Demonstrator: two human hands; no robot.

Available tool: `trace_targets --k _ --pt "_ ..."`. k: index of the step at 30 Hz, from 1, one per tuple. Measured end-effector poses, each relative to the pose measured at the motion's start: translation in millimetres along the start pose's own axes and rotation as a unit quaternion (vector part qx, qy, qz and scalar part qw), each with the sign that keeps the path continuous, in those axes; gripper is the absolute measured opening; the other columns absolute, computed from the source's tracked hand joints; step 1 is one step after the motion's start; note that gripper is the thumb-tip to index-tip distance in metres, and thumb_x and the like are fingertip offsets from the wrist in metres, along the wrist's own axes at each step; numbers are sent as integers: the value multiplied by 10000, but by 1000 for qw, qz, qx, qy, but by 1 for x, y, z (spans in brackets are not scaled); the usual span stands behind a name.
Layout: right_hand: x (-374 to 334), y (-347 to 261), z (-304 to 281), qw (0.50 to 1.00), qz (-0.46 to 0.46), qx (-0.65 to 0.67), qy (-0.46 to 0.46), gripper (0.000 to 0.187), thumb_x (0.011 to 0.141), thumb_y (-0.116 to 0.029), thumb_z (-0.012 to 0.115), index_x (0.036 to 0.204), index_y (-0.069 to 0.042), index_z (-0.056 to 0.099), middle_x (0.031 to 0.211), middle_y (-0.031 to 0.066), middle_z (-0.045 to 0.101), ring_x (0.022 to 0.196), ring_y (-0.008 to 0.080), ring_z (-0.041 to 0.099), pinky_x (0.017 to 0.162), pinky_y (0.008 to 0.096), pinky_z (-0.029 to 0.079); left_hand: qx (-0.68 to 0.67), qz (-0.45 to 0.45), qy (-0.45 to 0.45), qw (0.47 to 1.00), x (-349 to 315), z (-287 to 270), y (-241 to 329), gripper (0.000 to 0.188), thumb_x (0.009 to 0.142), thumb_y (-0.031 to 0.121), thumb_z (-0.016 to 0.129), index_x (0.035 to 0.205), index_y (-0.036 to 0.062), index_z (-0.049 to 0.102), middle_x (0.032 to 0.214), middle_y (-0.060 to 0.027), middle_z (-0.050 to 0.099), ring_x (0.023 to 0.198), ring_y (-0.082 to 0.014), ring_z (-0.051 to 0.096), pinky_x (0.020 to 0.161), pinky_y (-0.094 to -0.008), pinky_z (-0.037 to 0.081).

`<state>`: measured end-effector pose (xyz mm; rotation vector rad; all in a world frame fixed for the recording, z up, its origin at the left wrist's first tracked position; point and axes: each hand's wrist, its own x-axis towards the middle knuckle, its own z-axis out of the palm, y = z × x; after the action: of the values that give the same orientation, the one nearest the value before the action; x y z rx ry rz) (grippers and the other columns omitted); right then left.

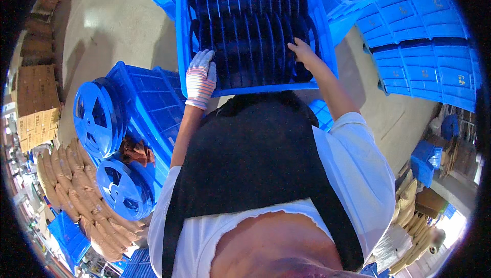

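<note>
A blue plastic crate (326, 32) stands in front of me, packed with two rows of dark upright reels (240, 43). My left hand (201, 76), in a white glove with coloured stripes, lies at the crate's near left side. Its fingers stretch forward along the leftmost reels, and whether they grip one cannot be made out. My bare right hand (305, 55) is over the right end of the near row. Two of its fingertips point left and stand slightly apart above the reel edges; the other fingers are partly hidden.
Blue reels (94, 119) rest on blue crates (153, 99) at my left, beside a brown crumpled cloth (136, 153). Stacked blue crates (419, 48) stand at right. Brown sacks (84, 191) and cardboard boxes (38, 107) are piled at far left.
</note>
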<state>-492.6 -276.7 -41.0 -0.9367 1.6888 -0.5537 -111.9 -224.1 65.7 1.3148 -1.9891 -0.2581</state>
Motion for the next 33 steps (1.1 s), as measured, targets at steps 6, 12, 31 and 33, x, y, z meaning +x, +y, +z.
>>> trace_targets --k 6,12,31,33 --pt "-20 -23 1 1000 3 -19 24 699 924 -330 631 1502 -132 293 1422 157 451 1254 316 471 969 507 434 1 -2 3 1000 0 1 2 277 839 70 604 1113 65 649 1151 -182 649 1091 -386 593 973 -451 460" --pt "-24 -38 -14 998 -36 8 47 715 882 -374 663 1461 -72 373 1311 191 569 1068 269 596 798 366 502 4 8 15 1000 6 3 4 289 824 53 596 1109 57 646 1150 -184 647 1093 -384 591 976 -455 458" --pt "-208 -233 356 544 -730 -166 -379 398 872 -73 639 1265 -59 581 1265 135 602 1181 324 558 1016 414 434 267 -266 285 881 -232 -136 59 542 745 12 637 1277 19 532 1274 -224 556 1188 -429 531 1014 -500 427" --pt "-245 -229 424 453 -743 -173 -461 428 859 -102 663 1278 -70 577 1268 137 601 1196 323 551 1018 415 435 296 -334 324 834 -271 -133 70 557 716 -14 620 1267 28 552 1261 -207 571 1168 -411 549 991 -486 445"
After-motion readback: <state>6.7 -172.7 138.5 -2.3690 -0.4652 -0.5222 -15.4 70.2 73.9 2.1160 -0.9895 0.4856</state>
